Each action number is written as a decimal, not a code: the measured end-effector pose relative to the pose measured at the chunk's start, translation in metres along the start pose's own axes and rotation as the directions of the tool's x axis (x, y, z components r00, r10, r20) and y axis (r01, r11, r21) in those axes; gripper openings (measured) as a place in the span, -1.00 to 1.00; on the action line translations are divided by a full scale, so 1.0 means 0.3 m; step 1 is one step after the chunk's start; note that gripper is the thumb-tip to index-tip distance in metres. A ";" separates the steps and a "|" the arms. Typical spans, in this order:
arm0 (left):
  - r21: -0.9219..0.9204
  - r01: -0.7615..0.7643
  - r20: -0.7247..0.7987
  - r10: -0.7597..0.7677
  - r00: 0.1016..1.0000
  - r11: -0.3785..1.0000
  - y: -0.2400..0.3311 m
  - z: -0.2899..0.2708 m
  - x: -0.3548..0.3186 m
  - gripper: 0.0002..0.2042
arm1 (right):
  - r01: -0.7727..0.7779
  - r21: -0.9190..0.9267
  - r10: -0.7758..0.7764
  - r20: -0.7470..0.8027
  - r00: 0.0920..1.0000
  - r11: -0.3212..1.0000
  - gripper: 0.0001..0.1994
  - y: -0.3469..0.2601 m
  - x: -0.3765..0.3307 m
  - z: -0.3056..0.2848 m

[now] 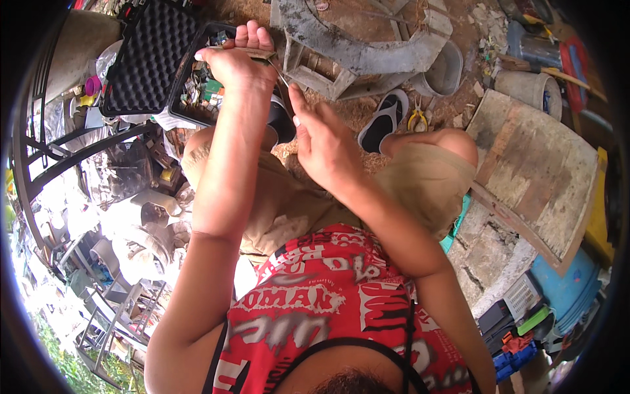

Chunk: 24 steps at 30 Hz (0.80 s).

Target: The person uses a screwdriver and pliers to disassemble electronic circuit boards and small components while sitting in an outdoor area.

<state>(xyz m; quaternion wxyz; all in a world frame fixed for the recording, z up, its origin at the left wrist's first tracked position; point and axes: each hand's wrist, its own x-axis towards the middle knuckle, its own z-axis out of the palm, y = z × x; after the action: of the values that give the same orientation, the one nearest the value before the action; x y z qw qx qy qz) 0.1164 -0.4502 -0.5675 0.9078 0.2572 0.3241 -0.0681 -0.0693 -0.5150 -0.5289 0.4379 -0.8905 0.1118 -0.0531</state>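
Observation:
My left hand (239, 62) is raised at the upper left, palm up with the fingers curled. It grips a thin, flat board (256, 52), seen nearly edge-on between thumb and fingers, so its kind is unclear. My right hand (325, 141) is lower and to the right, index finger stretched forward. From that fingertip a thin metal tool (281, 72) runs up to the board's right end; the rest of it is hidden by the hand. Just left of my left hand, an open black case (174, 108) holds several small parts, some green. Its lid (154, 59) is lined with egg-crate foam.
A broken grey ring-shaped frame (367, 56) lies ahead, beside a bucket (446, 69). Yellow-handled pliers (417, 121) lie by my right shoe (384, 121). A worn wooden board (538, 171) is at the right, near a blue container (567, 289). Clutter and metal frames (118, 315) fill the left.

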 end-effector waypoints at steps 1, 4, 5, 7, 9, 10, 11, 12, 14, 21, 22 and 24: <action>-0.001 0.023 0.003 -0.023 1.000 1.000 0.007 -0.016 0.010 -0.40 | 0.020 -0.012 -0.019 0.061 0.998 1.000 -0.52 -0.008 0.015 -0.050; 0.009 0.099 0.020 -0.099 0.995 0.995 0.002 -0.017 0.002 -0.42 | 0.083 -0.096 -0.053 0.281 0.958 0.992 -0.66 -0.036 0.115 -0.255; 0.009 0.112 0.023 -0.112 0.993 0.994 0.003 0.000 -0.016 -0.43 | 0.154 -0.153 -0.096 0.331 0.939 0.976 -0.68 -0.036 0.131 -0.297; -0.039 0.122 -0.014 -0.122 0.992 0.992 0.016 0.031 -0.041 -0.47 | 0.295 -0.131 -0.250 0.281 0.926 0.946 -0.67 -0.030 0.153 -0.365; -0.082 0.171 0.041 -0.168 0.985 0.982 0.021 0.016 0.003 -0.48 | 0.182 -0.213 -0.105 0.329 0.939 0.960 -0.73 -0.075 0.177 -0.425; -0.099 0.199 0.069 -0.193 0.979 0.975 0.017 0.009 0.019 -0.48 | 0.168 -0.205 -0.087 0.353 0.932 0.964 -0.73 -0.078 0.177 -0.429; -0.095 0.221 0.095 -0.212 0.973 0.971 0.009 0.002 0.034 -0.48 | 0.183 -0.181 -0.114 0.336 0.935 0.966 -0.71 -0.073 0.175 -0.421; -0.091 0.241 0.121 -0.230 0.966 0.966 0.002 -0.006 0.048 -0.47 | 0.199 -0.157 -0.141 0.321 0.937 0.967 -0.68 -0.064 0.173 -0.407; -0.122 0.293 0.155 -0.274 0.949 0.948 -0.005 -0.003 0.037 -0.49 | 0.232 -0.131 -0.184 0.299 0.936 0.964 -0.64 -0.052 0.167 -0.383; -0.099 0.364 0.302 -0.320 0.898 0.926 0.015 0.002 0.025 -0.57 | 0.228 -0.165 -0.165 0.325 0.931 0.960 -0.62 -0.078 0.155 -0.385; -0.088 0.374 0.322 -0.329 0.888 0.923 0.014 0.003 0.014 -0.57 | 0.227 -0.173 -0.163 0.320 0.933 0.958 -0.62 -0.080 0.146 -0.387; -0.086 0.387 0.346 -0.337 0.876 0.918 0.014 0.010 -0.006 -0.62 | 0.232 -0.152 -0.178 0.304 0.936 0.961 -0.60 -0.073 0.133 -0.382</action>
<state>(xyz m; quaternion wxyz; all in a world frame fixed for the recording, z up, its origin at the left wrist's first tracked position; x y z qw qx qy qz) 0.1178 -0.4482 -0.5627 0.9365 0.1070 0.2174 -0.2537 -0.0495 -0.5997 -0.4416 0.3566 -0.9324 -0.0425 0.0418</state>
